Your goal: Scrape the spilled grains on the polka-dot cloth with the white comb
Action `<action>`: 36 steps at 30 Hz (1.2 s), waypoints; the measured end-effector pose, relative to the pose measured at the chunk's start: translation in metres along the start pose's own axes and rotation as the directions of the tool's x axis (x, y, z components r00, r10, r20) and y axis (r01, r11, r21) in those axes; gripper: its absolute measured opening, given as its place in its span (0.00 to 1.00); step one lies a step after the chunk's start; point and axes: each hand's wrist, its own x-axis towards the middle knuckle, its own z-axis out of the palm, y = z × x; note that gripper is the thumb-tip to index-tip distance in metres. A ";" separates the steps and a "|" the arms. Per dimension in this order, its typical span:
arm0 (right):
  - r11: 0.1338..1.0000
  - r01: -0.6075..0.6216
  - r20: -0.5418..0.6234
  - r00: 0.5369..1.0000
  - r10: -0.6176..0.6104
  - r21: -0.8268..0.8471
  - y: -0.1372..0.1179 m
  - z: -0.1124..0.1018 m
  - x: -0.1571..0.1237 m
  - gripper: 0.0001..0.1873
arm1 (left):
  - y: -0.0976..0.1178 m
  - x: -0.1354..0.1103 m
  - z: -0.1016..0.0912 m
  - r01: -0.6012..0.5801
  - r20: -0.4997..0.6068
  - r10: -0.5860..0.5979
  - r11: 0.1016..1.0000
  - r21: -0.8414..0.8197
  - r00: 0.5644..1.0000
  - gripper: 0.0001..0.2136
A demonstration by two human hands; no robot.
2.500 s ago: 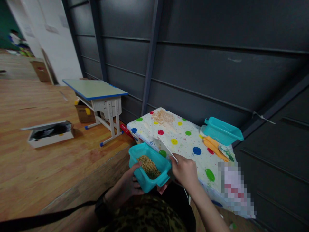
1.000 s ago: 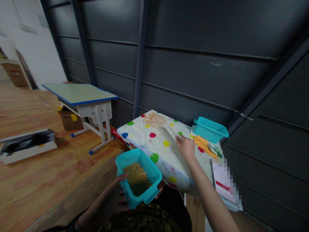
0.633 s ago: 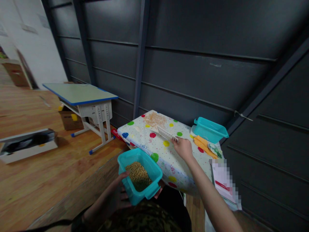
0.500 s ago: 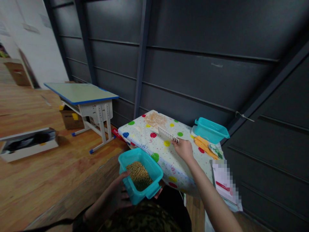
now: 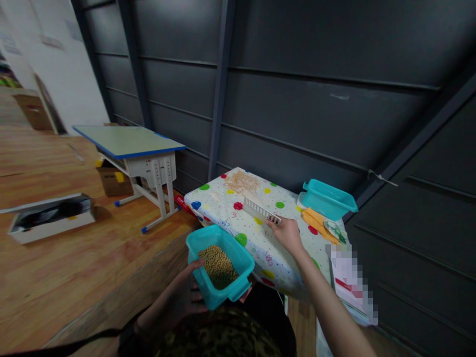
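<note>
My left hand (image 5: 191, 292) grips a teal plastic box (image 5: 220, 265) holding soybeans (image 5: 218, 267), kept just below the near edge of a small table covered in a polka-dot cloth (image 5: 256, 233). My right hand (image 5: 287, 233) reaches over the cloth, closed on the end of a white toothed scraper (image 5: 261, 210) that stands on edge on the cloth. A loose patch of pale grains (image 5: 242, 182) lies at the table's far corner, beyond the scraper.
A second teal box (image 5: 329, 199) sits at the table's right end beside orange strips (image 5: 316, 220) and a small packet. A dark panelled wall stands right behind. To the left are a blue-edged desk (image 5: 130, 141), a cardboard box and an open white box (image 5: 50, 218) on wood flooring.
My right hand went from beside the teal box out to the grain patch with the scraper, then drew it back toward me across the cloth. The left hand held the box nearly still.
</note>
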 end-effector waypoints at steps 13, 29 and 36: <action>0.983 0.074 0.008 0.997 -0.077 0.167 -0.007 -0.003 -0.018 0.17 | 0.004 -0.012 0.004 -0.040 0.013 0.040 0.999 -0.014 0.999 0.36; 0.909 0.085 0.006 0.995 -0.096 0.408 -0.016 -0.006 -0.042 0.13 | -0.001 -0.007 -0.002 -0.072 0.072 0.072 0.997 -0.006 0.995 0.39; 0.915 0.080 0.060 0.992 -0.112 0.396 -0.019 -0.008 -0.049 0.14 | -0.001 -0.007 -0.005 -0.053 0.103 0.056 0.998 -0.035 0.993 0.37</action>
